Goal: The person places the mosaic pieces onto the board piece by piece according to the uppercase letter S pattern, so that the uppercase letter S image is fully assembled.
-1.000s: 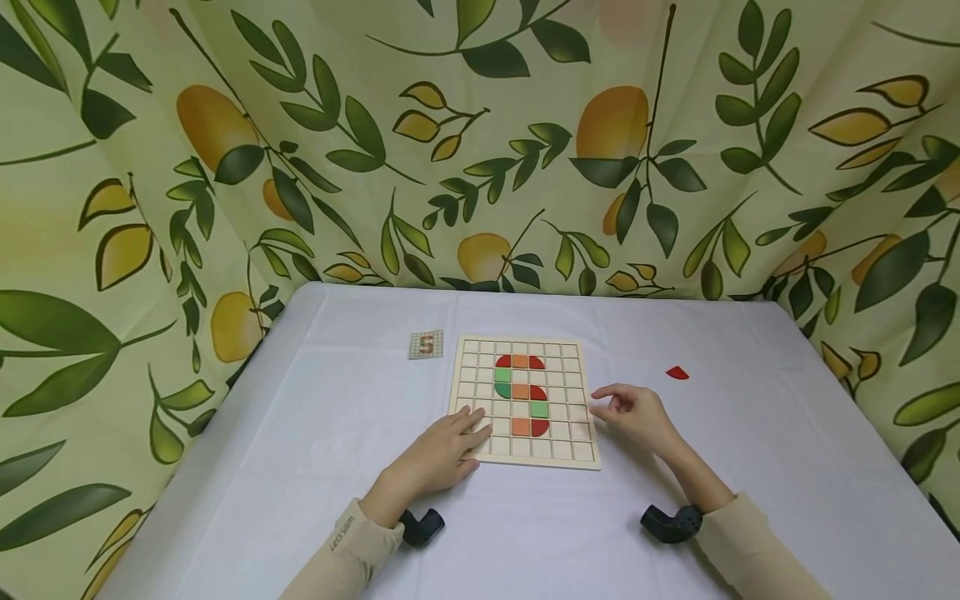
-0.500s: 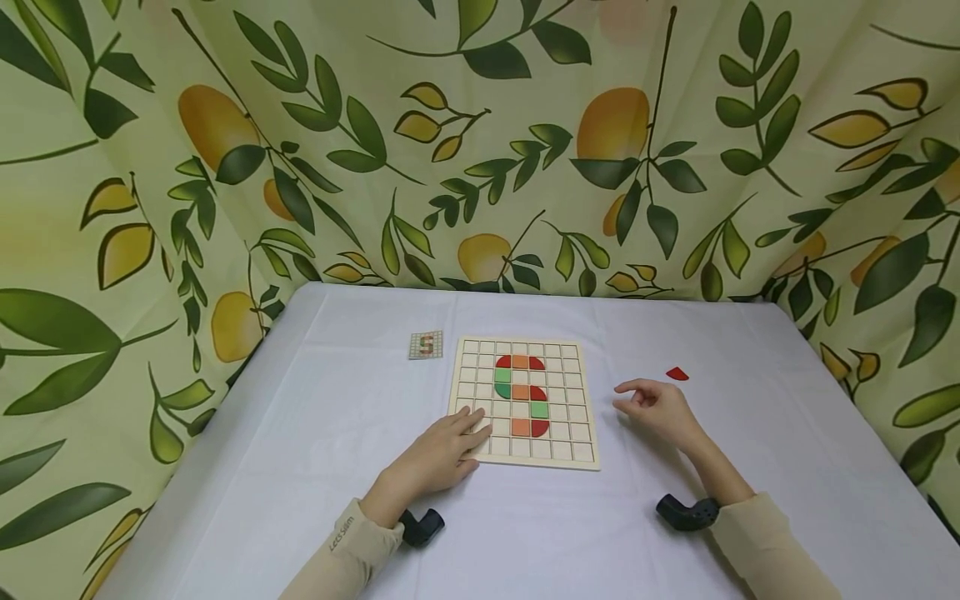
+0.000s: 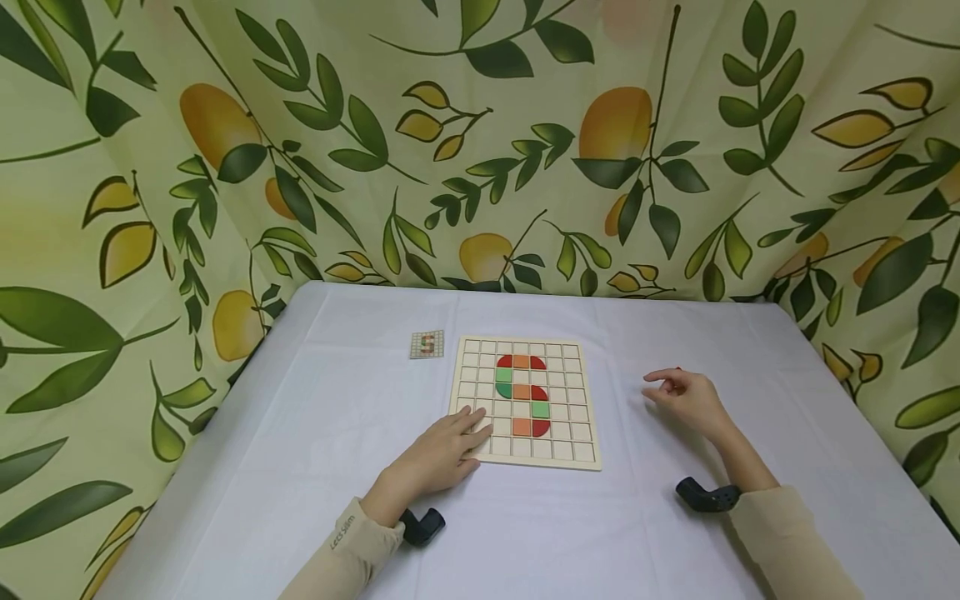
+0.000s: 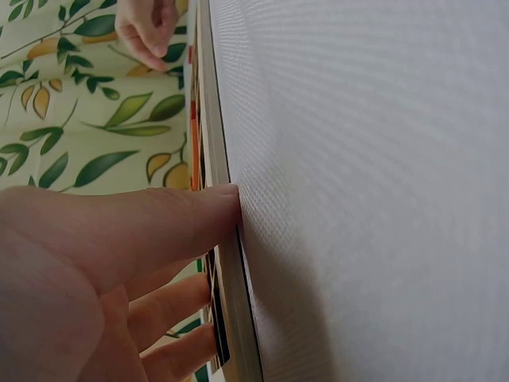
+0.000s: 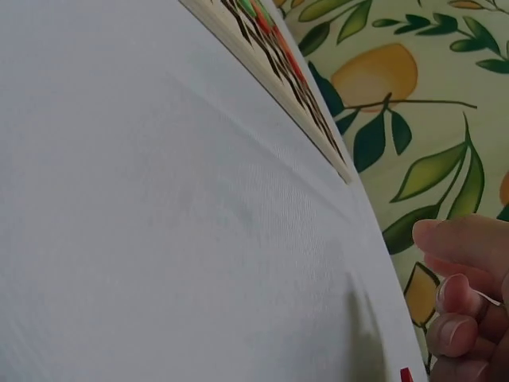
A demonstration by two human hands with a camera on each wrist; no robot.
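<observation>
A pale wooden grid board (image 3: 480,354) lies on the white table. Red, orange, light green and dark green tiles (image 3: 521,392) fill some of its squares in an S-like shape. My left hand (image 3: 442,450) rests on the board's near left corner with its fingers spread; its thumb (image 4: 199,208) touches the board's edge. To the right of the board, my right hand (image 3: 690,402) hovers over the cloth with fingers loosely bent and nothing seen in them. A red quarter-round tile (image 5: 406,375) lies by that hand, mostly hidden behind it in the head view.
A small card (image 3: 426,344) printed with a similar S pattern lies left of the board. White cloth (image 3: 337,367) covers the table. A curtain (image 3: 480,167) with leaves and fruit hangs behind. Dark devices (image 3: 707,496) sit at both wrists.
My right hand has moved right, away from the board's edge to the red tile, and now covers most of it. The left hand and the board have stayed put.
</observation>
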